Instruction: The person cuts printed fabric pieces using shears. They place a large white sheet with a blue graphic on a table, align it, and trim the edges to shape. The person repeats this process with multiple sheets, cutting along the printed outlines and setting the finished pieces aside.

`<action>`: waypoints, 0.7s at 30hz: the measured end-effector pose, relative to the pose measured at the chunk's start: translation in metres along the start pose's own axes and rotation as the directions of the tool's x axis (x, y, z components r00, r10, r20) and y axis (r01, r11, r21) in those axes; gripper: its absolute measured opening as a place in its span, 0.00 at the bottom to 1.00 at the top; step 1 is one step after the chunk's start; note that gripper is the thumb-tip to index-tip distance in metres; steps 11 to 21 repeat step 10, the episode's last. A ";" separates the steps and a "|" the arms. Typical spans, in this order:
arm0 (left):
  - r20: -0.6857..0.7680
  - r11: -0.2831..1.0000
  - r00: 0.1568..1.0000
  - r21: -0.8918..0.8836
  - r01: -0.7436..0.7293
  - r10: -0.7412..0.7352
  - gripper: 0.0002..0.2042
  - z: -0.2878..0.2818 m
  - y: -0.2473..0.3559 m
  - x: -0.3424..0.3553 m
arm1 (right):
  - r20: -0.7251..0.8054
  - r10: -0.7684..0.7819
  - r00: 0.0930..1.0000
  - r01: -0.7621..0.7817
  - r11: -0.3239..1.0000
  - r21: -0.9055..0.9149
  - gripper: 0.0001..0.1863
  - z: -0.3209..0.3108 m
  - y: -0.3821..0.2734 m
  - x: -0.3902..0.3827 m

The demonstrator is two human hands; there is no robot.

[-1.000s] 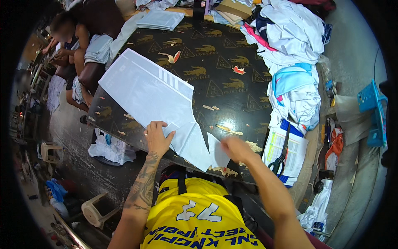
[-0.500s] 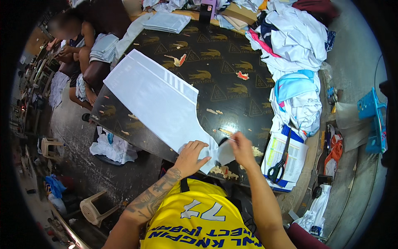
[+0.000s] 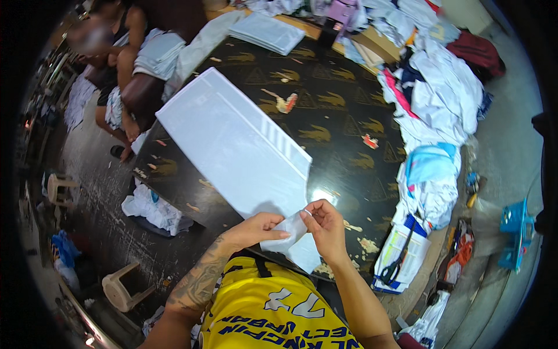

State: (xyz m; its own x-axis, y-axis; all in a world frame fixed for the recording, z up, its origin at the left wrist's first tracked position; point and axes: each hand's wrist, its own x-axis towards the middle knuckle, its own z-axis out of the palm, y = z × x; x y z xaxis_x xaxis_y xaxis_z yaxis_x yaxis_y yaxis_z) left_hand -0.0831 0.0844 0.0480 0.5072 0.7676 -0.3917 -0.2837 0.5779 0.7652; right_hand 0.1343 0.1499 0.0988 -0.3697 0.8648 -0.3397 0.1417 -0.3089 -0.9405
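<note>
A folded white garment [image 3: 232, 139], shaped like a trouser leg with pale stripes along one side, lies slantwise on the dark table. At its near end, by the table's front edge, both my hands hold the cloth a little raised. My left hand [image 3: 258, 228] is closed on a turned-up bit of the fabric, thumb on top. With a fingertip pinch, my right hand [image 3: 325, 228] grips the edge of that same turned-up part. Fingers partly cover the spot between the hands, so any small thing there is hidden.
Black scissors [image 3: 395, 264] rest on papers [image 3: 412, 256] at the table's right side. A heap of white clothes [image 3: 444, 99] lines the right edge. A flat white stack [image 3: 267, 32] and a dark phone-like object [image 3: 330, 32] sit at the back. A person [image 3: 119, 52] sits far left.
My right hand has come left to the fabric's edge, and my left hand has shifted from lying on the cloth to pinching it. The near end is now turned up. The whole view has shifted.
</note>
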 end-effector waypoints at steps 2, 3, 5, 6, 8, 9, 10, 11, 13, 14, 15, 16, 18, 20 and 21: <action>-0.305 1.000 0.952 0.004 -0.031 0.030 0.18 -0.013 -0.001 -0.026 | -0.013 0.120 0.993 -0.120 0.993 0.005 0.09 0.029 0.003 0.037; -0.373 0.998 0.927 -0.012 -0.054 0.046 0.18 -0.023 0.002 -0.036 | 0.039 0.022 0.999 -0.022 1.000 0.018 0.10 0.042 0.003 0.051; -0.502 0.999 0.865 -0.031 -0.018 0.000 0.17 -0.040 0.007 -0.048 | 0.047 -0.018 0.999 0.019 0.999 -0.034 0.14 0.060 -0.001 0.079; -0.586 0.994 0.806 0.005 -0.105 0.088 0.17 -0.044 0.010 -0.050 | 0.101 -0.085 0.991 0.088 0.995 -0.034 0.18 0.065 -0.006 0.092; -0.667 0.989 0.730 0.076 -0.129 0.147 0.18 -0.055 0.018 -0.050 | 0.122 -0.099 0.988 0.116 0.983 -0.142 0.20 0.078 -0.016 0.118; -0.703 0.984 0.688 0.119 -0.135 0.180 0.18 -0.063 0.024 -0.049 | 0.154 -0.138 0.978 0.164 0.971 -0.174 0.20 0.086 -0.022 0.131; -0.707 0.982 0.682 0.115 -0.150 0.187 0.18 -0.064 0.027 -0.050 | 0.151 -0.126 0.980 0.154 0.969 -0.192 0.20 0.090 -0.026 0.134; -0.707 0.982 0.682 0.115 -0.150 0.187 0.18 -0.064 0.027 -0.050 | 0.151 -0.126 0.980 0.154 0.969 -0.192 0.20 0.090 -0.026 0.134; -0.707 0.982 0.682 0.115 -0.150 0.187 0.18 -0.064 0.027 -0.050 | 0.151 -0.126 0.980 0.154 0.969 -0.192 0.20 0.090 -0.026 0.134; -0.707 0.982 0.682 0.115 -0.150 0.187 0.18 -0.064 0.027 -0.050 | 0.151 -0.126 0.980 0.154 0.969 -0.192 0.20 0.090 -0.026 0.134; -0.707 0.982 0.682 0.115 -0.150 0.187 0.18 -0.064 0.027 -0.050 | 0.151 -0.126 0.980 0.154 0.969 -0.192 0.20 0.090 -0.026 0.134; -0.707 0.982 0.682 0.115 -0.150 0.187 0.18 -0.064 0.027 -0.050 | 0.151 -0.126 0.980 0.154 0.969 -0.192 0.20 0.090 -0.026 0.134; -0.707 0.982 0.682 0.115 -0.150 0.187 0.18 -0.064 0.027 -0.050 | 0.151 -0.126 0.980 0.154 0.969 -0.192 0.20 0.090 -0.026 0.134; -0.707 0.982 0.682 0.115 -0.150 0.187 0.18 -0.064 0.027 -0.050 | 0.151 -0.126 0.980 0.154 0.969 -0.192 0.20 0.090 -0.026 0.134; -0.707 0.982 0.682 0.115 -0.150 0.187 0.18 -0.064 0.027 -0.050 | 0.151 -0.126 0.980 0.154 0.969 -0.192 0.20 0.090 -0.026 0.134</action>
